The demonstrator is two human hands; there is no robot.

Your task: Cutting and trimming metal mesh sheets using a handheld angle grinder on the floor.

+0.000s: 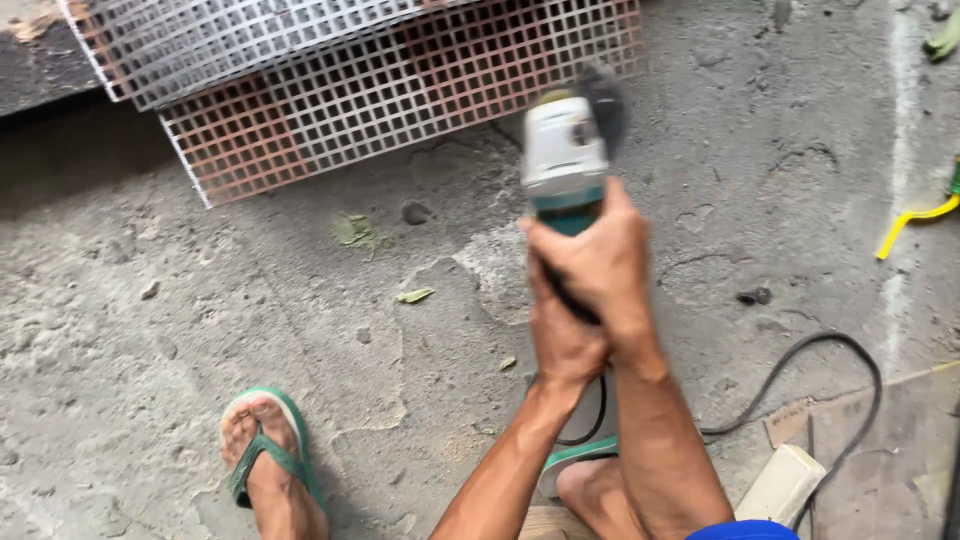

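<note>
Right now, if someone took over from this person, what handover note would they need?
Left hand: wrapped low on the grinder handle.
Right hand: gripping the handle above it.
Grinder: held in the air over the concrete floor, blurred, its cord trailing to the right.
Mesh panels: two lying overlapped on the floor ahead; the grinder is apart from them.
Done: no cut visible on the mesh.
Left: any work on the mesh.

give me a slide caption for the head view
Both hands hold an angle grinder above a concrete floor, near stacked mesh panels.
</note>
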